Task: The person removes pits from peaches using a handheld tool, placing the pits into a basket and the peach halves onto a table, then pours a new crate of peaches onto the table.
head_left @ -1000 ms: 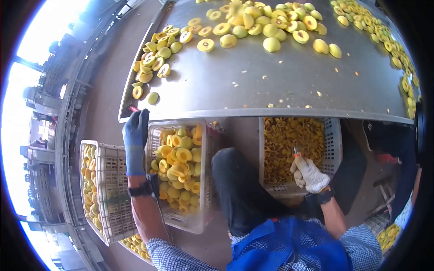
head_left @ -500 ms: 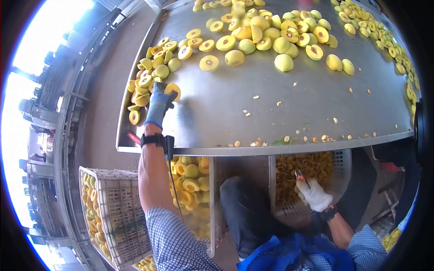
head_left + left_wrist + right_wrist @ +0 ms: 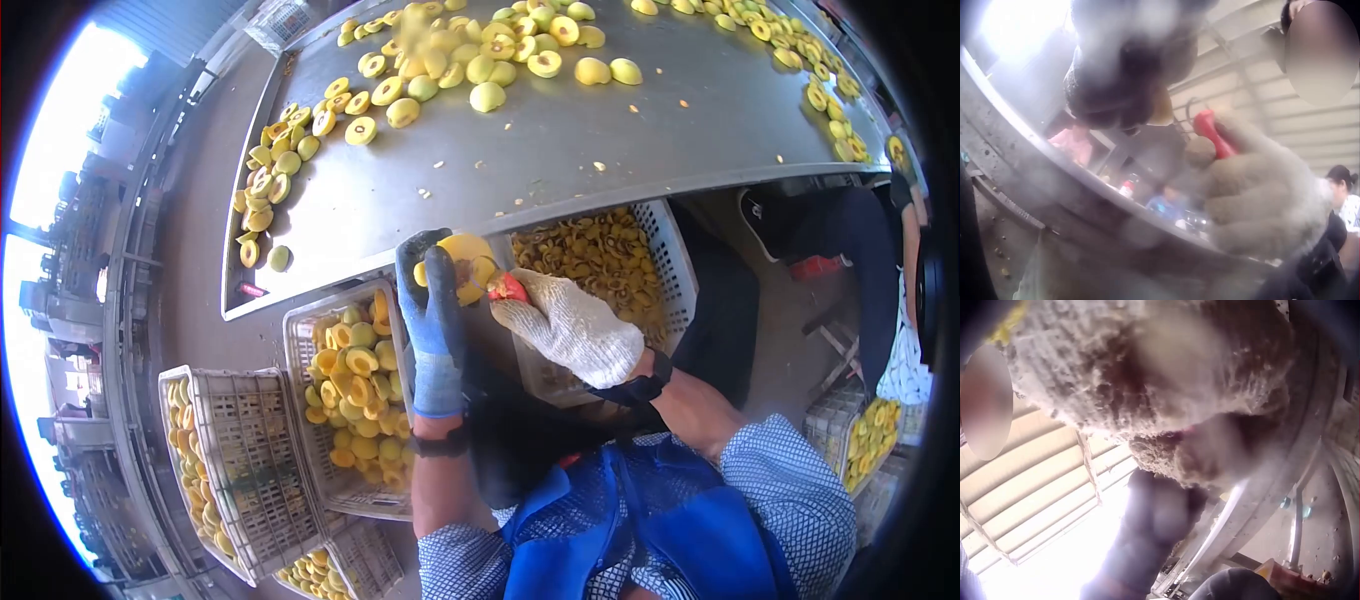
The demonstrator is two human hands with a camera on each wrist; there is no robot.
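Observation:
In the head view, my left hand (image 3: 432, 340), in a blue-grey glove, holds a yellow peach half (image 3: 462, 260) just off the table's near edge. Its brown-tinged cut face is turned toward my right hand (image 3: 578, 328), which wears a white knit glove. That hand grips a pitting tool (image 3: 508, 288) by its red handle, the tip right at the fruit. The left wrist view shows the tool's red handle (image 3: 1213, 132) and a thin curved metal loop at its end. Gloves fill most of the right wrist view, hiding the fruit there.
Peach halves lie in piles across the metal table (image 3: 600, 130); another red handle (image 3: 252, 290) rests at its left corner. Below stand a crate (image 3: 297, 385) of hollowed halves, a crate (image 3: 672, 255) of brownish scraps, and another filled crate (image 3: 260, 450) farther left. Another person sits at right.
My left hand went from the table's near-left corner to the pile, then came back with a peach half. My right hand rose leftward from over the scraps crate, bringing the tool to the fruit.

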